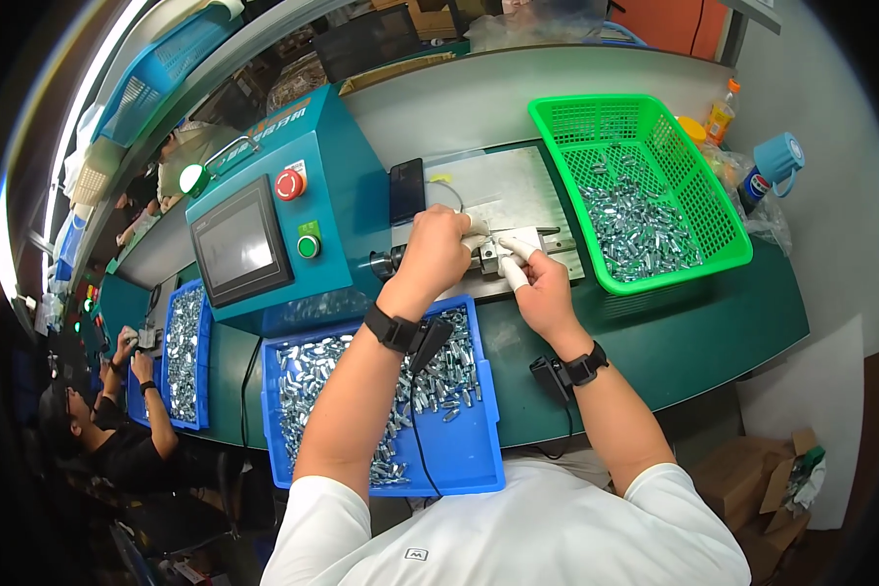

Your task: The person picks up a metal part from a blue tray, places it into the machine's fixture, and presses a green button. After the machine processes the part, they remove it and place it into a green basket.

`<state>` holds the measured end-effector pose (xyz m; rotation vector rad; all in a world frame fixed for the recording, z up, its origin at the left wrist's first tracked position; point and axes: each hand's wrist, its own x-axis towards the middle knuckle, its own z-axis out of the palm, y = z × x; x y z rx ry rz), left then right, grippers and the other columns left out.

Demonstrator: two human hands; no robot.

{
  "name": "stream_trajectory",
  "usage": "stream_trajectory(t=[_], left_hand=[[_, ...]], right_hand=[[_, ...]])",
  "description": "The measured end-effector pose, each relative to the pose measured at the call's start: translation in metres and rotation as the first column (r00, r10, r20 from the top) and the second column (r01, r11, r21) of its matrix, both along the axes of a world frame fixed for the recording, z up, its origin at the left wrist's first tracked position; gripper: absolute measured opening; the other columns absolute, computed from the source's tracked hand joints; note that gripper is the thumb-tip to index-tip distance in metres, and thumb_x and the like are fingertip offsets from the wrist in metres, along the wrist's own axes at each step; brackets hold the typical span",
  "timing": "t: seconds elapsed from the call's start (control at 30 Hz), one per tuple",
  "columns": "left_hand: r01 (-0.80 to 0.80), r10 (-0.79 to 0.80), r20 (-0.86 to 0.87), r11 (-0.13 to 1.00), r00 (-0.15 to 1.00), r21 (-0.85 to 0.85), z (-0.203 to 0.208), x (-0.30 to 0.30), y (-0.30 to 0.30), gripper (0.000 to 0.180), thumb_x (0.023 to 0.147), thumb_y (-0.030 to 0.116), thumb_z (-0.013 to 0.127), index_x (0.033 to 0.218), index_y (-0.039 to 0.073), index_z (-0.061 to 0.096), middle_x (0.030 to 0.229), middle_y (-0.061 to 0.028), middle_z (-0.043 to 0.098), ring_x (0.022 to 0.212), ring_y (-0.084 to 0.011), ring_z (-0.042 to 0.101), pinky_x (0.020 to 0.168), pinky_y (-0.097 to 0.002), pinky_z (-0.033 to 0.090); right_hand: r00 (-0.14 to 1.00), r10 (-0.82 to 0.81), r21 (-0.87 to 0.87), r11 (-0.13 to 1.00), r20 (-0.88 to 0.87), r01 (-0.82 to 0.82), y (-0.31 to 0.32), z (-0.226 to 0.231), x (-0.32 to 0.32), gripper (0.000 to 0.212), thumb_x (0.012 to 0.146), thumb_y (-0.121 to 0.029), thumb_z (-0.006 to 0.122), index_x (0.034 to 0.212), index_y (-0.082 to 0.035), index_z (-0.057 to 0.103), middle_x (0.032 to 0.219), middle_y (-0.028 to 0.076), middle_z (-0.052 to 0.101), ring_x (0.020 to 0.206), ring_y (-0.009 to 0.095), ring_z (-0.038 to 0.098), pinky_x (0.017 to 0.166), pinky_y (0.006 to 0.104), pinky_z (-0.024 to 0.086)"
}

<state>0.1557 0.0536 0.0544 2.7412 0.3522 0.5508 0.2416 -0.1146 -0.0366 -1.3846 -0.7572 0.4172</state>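
Both of my hands meet at a small metal fixture (493, 256) on a steel plate (518, 186), beside the spindle end of a teal machine (347, 176). My left hand (438, 252) is closed at the fixture's left side, its white-covered fingertips pressed together; what they pinch is hidden. From the right, my right hand (545, 291) curls its thumb and forefinger, also in white finger covers, against the fixture. Whatever lies between those fingertips is too small to make out. Below my left forearm, a blue tray (479, 439) contains many small shiny metal parts (313, 376).
A green basket (645, 285) with similar metal parts stands right of the plate. A dark phone (407, 190) lies behind my left hand. An orange-capped bottle (721, 112) and a blue cup (779, 158) stand far right. At left, a co-worker (117, 439) sits by another blue tray (203, 391).
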Motion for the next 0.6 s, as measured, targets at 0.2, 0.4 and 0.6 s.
stream_trajectory(t=[0.2,0.4,0.6], left_hand=[[-0.020,0.028,-0.149,0.998,0.988,0.058,0.007,0.003,0.001,0.021,0.083,0.003,0.075,0.104,0.003,0.082,0.094,-0.0225,0.072,0.096,-0.0421,0.066,0.083,-0.0488,0.055],[0.046,-0.075,0.337,0.995,0.939,0.092,0.013,-0.048,-0.018,0.026,0.089,0.001,0.073,0.115,0.005,0.076,0.107,-0.0172,0.074,0.102,-0.0385,0.068,0.091,-0.0457,0.055],[-0.023,0.041,0.198,0.995,0.979,-0.093,0.004,-0.132,-0.058,0.026,0.089,0.000,0.074,0.114,0.006,0.076,0.114,-0.0130,0.075,0.110,-0.0340,0.069,0.094,-0.0426,0.055]], right_hand=[[0.991,0.111,-0.017,0.993,-0.079,-0.113,-0.003,0.006,0.001,0.047,0.104,-0.004,0.066,0.150,-0.005,0.060,0.086,-0.004,0.067,0.073,0.002,0.057,0.066,0.0209,0.046],[0.950,0.270,-0.057,0.958,-0.154,-0.282,-0.004,0.007,0.001,0.061,0.106,-0.010,0.063,0.164,-0.008,0.044,0.077,-0.006,0.060,0.065,0.003,0.052,0.061,0.0217,0.041],[0.884,0.410,0.012,0.908,-0.225,-0.418,0.001,0.003,0.001,0.068,0.105,-0.008,0.064,0.167,-0.008,0.038,0.075,-0.007,0.059,0.063,0.003,0.050,0.058,0.0226,0.041]])
